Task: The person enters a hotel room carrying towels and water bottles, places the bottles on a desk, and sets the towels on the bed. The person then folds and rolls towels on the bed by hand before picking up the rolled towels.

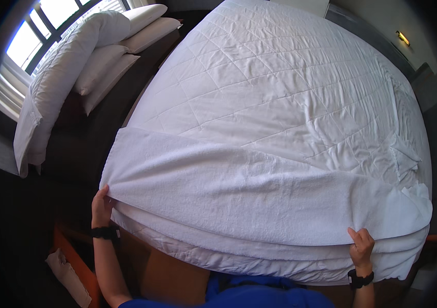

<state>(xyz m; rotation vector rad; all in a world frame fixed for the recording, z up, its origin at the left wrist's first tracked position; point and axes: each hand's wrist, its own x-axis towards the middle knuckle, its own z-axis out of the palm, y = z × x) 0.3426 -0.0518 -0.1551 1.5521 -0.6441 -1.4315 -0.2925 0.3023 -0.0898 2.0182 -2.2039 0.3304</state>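
A white terry towel [239, 192] lies folded lengthwise across the near end of the bed, with its layers showing along the front edge. At its left corner my left hand [102, 205] pinches the edge, thumb on top and fingers beneath. Farther right, my right hand [361, 244] is closed on the same front edge, gathering a small crease above the thumb. Under the towel spreads a white quilted mattress pad [259, 77] with diamond stitching, wrinkled toward the right side.
Left of the bed, a rolled white duvet [69, 66] and several white pillows [103, 66] rest on a dark seat by the window. An orange-brown wooden piece [77, 262] with a pale cloth [67, 274] stands at lower left. A wall lamp [403, 38] glows at upper right.
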